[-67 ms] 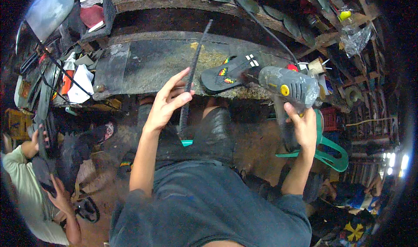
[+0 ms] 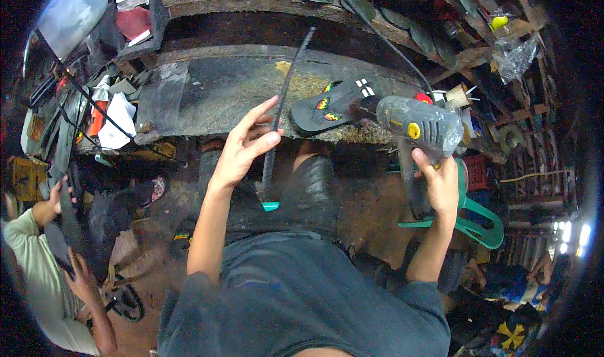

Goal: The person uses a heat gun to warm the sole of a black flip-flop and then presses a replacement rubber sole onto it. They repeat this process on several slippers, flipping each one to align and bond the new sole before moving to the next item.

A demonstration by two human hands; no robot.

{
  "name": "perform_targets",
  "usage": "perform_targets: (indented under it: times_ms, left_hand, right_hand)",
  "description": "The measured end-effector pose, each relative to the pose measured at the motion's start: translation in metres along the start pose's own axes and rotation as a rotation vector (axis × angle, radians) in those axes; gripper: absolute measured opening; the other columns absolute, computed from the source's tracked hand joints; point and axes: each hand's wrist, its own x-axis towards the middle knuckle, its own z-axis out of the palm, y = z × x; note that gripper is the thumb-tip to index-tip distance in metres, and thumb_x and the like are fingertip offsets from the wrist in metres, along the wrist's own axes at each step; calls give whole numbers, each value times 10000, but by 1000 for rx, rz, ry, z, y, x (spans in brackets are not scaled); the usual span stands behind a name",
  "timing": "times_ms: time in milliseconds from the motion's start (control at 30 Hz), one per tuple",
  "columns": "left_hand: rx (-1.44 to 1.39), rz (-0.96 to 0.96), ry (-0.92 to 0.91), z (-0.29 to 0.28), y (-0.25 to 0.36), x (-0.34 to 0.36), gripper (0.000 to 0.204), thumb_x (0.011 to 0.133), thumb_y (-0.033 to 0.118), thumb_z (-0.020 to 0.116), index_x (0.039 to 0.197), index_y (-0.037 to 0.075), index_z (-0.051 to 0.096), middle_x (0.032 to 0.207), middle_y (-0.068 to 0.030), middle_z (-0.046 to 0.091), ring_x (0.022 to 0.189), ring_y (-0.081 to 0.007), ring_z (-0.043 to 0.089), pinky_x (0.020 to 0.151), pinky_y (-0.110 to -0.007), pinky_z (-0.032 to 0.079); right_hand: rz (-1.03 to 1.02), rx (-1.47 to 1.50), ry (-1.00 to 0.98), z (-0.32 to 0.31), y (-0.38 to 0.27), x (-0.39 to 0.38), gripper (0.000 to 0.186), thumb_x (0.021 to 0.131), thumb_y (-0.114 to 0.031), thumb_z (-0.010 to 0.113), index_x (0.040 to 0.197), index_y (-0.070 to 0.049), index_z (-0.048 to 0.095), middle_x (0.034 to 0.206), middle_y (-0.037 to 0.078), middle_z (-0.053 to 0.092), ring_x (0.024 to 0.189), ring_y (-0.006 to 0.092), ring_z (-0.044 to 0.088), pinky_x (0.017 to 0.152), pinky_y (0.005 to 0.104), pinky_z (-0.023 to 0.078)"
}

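Note:
My left hand [image 2: 242, 146] pinches a long, thin black strip [image 2: 287, 80] between thumb and fingers. The strip stands nearly upright, its top leaning right over the bench and its lower end hanging below the hand. In my right hand [image 2: 440, 181] is a grey heat gun [image 2: 418, 123] with side vents and a round yellow badge; its dark front end points left. Just beyond that end, a black flip-flop [image 2: 311, 114] with bright patterned straps lies on the worn bench [image 2: 214, 96]. Whether the heat gun touches the flip-flop, I cannot tell.
Dark strips, white paper [image 2: 117, 121] and an orange item [image 2: 97, 118] crowd the bench's left end. A dark cord [image 2: 384, 39] runs down behind the heat gun. At lower left, another person's hands [image 2: 78, 281] hold a dark sole. A green plastic chair [image 2: 484, 221] stands at right.
The strip's upper end has shifted slightly right. The heat gun has also moved a little to the right in my hand. The other person's hands have moved slightly.

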Motion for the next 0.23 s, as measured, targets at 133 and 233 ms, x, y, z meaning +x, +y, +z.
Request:
perform_targets:
  times_ms: [133, 233]
  left_hand:
    - [28, 39, -9, 19, 3, 20, 726, 961, 208, 795, 1615, 155, 484, 1364, -146, 559, 1192, -204, 646, 1037, -346, 528]
    - [213, 129, 71, 15, 13, 20, 711, 961, 279, 804, 1596, 145, 512, 1422, -124, 611, 1167, -200, 644, 1032, -368, 528]
  right_hand:
    - [-5, 24, 1, -10, 8, -3, 484, 912, -359, 850, 1152, 39, 717, 976, 96, 764, 823, 178, 686, 773, 338, 550]
    - [-120, 84, 72, -7, 0, -6, 564, 970, -343, 776, 1374, 29, 648, 1250, 165, 740, 1089, 254, 708, 1011, 374, 528]
